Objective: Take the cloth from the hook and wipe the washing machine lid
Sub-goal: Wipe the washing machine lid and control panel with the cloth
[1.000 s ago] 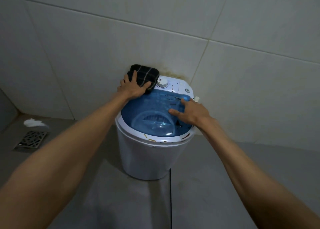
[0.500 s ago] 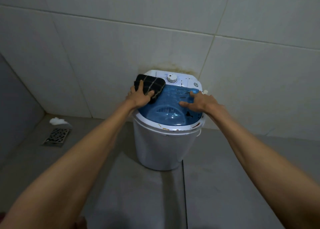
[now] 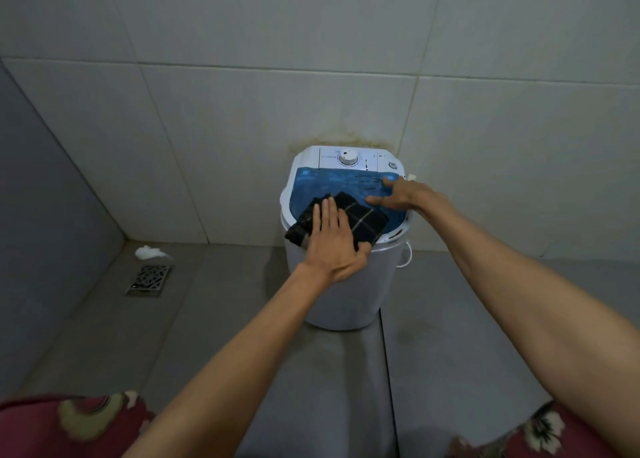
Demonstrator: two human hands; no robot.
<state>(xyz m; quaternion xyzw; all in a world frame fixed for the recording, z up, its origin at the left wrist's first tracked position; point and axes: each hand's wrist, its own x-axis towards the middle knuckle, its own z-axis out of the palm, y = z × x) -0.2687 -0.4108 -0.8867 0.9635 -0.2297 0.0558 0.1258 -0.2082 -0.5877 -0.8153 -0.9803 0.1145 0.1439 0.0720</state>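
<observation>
Tiled corner; lid (image 3: 332,183) front under cloth (image 3: 360,220)

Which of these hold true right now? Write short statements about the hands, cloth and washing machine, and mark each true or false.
1. The left hand presses flat on the dark cloth. True.
2. The cloth lies on the control panel by the dial. False: it lies at the near edge of the blue lid.
3. The right hand rests on the lid. True.
4. The floor drain sits right of the washing machine. False: left.
</observation>
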